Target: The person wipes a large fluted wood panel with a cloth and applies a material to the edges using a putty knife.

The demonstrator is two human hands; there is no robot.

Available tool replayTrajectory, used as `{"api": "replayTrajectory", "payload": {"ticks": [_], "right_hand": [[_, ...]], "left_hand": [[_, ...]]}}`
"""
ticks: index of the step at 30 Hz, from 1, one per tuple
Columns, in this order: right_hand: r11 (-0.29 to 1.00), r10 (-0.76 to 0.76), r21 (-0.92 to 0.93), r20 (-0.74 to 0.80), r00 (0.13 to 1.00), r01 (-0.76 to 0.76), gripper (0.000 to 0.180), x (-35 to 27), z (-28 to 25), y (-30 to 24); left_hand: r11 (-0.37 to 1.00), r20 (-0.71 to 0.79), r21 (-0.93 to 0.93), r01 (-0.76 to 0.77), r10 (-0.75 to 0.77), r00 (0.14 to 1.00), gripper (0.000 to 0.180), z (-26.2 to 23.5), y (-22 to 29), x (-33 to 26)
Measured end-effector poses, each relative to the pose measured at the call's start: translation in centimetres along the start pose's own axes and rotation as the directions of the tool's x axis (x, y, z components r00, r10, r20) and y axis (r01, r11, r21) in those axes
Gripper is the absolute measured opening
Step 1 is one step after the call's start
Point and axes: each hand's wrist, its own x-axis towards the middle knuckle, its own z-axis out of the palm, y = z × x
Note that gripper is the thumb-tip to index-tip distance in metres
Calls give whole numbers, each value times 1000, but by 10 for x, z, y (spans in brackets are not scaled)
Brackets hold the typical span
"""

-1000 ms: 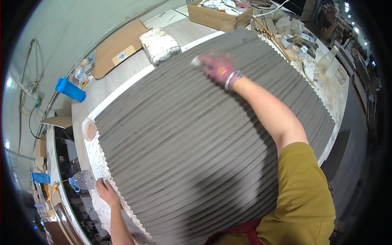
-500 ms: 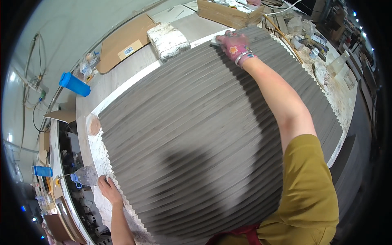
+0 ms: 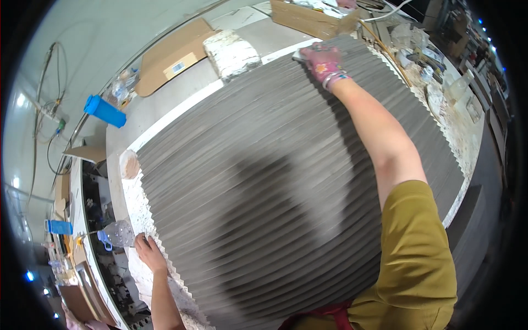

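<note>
A wide panel of grey wood-grain strips (image 3: pixel 264 143) lies before me, its strips side by side and its ends zigzagged. At the far edge, my right hand (image 3: pixel 323 61), in a pink flowered glove, is closed on a small pale pad (image 3: pixel 300 55) pressed to the strips. The pad is mostly hidden under the fingers, so its kind is unclear. My bare left hand (image 3: pixel 149 254) rests at the panel's left zigzag edge, fingers stretched out. Beside its fingertips lies a clear plastic bottle (image 3: pixel 120 234) with a blue handle.
A white block-like bundle (image 3: pixel 232 54) and flat cardboard (image 3: pixel 173 52) lie beyond the far edge. At the left stands a blue bottle (image 3: pixel 104 111). An open cardboard box (image 3: pixel 313 21) sits at the back. Bottles and clutter (image 3: pixel 432 66) cover the white-smeared right margin.
The view has shifted slightly, moving the surroundings a little to the right in the picture. My right hand stays at the far edge with the pad; my left hand keeps its place.
</note>
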Motion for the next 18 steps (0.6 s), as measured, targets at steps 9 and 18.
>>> {"api": "replayTrajectory", "payload": {"ticks": [9, 18], "right_hand": [[912, -408, -8, 76, 910, 409, 32, -54, 28, -116], [886, -4, 459, 164, 986, -73, 55, -18, -10, 91]], "left_hand": [[999, -16, -42, -11, 10, 1000, 25, 2, -1, -1], [997, -77, -24, -80, 78, 994, 26, 7, 4, 8]]}}
